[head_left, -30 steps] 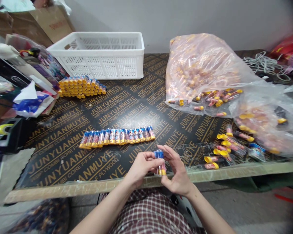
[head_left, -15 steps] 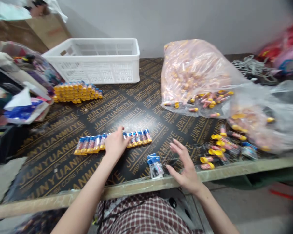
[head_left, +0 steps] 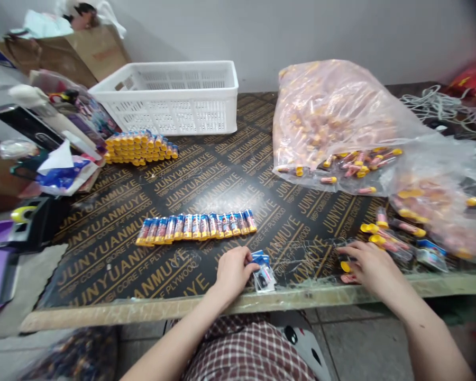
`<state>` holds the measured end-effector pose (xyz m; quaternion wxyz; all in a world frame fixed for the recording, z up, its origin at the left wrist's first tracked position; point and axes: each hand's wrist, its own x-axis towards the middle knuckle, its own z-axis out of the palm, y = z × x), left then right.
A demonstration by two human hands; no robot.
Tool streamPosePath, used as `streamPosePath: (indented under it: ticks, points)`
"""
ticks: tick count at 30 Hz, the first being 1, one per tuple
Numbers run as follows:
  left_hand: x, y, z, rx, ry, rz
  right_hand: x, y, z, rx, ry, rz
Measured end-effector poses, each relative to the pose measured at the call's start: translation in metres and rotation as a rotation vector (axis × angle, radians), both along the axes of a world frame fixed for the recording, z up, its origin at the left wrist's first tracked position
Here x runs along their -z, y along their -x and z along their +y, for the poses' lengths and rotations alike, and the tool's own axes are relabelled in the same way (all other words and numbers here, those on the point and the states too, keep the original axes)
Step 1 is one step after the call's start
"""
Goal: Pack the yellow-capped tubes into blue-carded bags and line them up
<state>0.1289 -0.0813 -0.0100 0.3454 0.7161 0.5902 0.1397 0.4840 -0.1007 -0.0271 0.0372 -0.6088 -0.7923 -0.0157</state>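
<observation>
Plain pale wall point(head_left: 341, 26) behind a dark printed plywood tabletop point(head_left: 206, 180) — grey, perhaps tiled, floor point(head_left: 360, 338) below.

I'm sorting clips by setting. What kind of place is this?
Likely a small hand-packing workshop: a plywood worktable, big plastic bags of yellow-capped tubes, a neat row of packed tubes, and a white crate.

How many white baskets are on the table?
1. The white basket stands at the far side of the table, near the wall, behind a stack of tubes. None other shows.
</observation>
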Motion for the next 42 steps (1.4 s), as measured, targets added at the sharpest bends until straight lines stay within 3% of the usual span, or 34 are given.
streamPosePath:
  ticks: [3, 8, 13, 16, 20, 23, 27, 34, 42]
  points:
    - [0.001, 0.000, -0.002, -0.025, -0.014, -0.029, 0.005, -0.002, 0.003, -0.020, 0.017, -0.028]
    - [0.002, 0.001, -0.002, 0.043, -0.063, 0.033, 0.009, 0.002, 0.008, -0.009, 0.113, -0.060]
    - [0.001, 0.000, -0.006, -0.013, -0.151, 0.006, -0.014, 0.037, 0.009, 0.082, -0.050, 0.112]
    - [-0.004, -0.001, -0.006, -0.118, -0.069, -0.220, -0.036, 0.073, 0.004, 0.119, -0.201, 0.418]
    - [-0.011, -0.003, -0.003, -0.320, 0.188, -0.674, -0.054, 0.123, -0.007, 0.146, -0.206, 0.789]
    - [-0.015, -0.002, 0.001, -0.480, 0.354, -0.951, -0.053, 0.151, -0.015, 0.162, -0.171, 1.007]
    - [-0.019, 0.003, 0.006, -0.642, 0.426, -1.119, -0.045, 0.173, -0.025, 0.140, -0.143, 1.203]
    - [-0.023, 0.009, 0.013, -0.829, 0.426, -1.206, -0.038, 0.183, -0.034, 0.140, -0.224, 1.121]
    - [-0.022, 0.012, 0.013, -0.907, 0.405, -1.270, -0.036, 0.190, -0.038, 0.002, -0.291, 1.042]
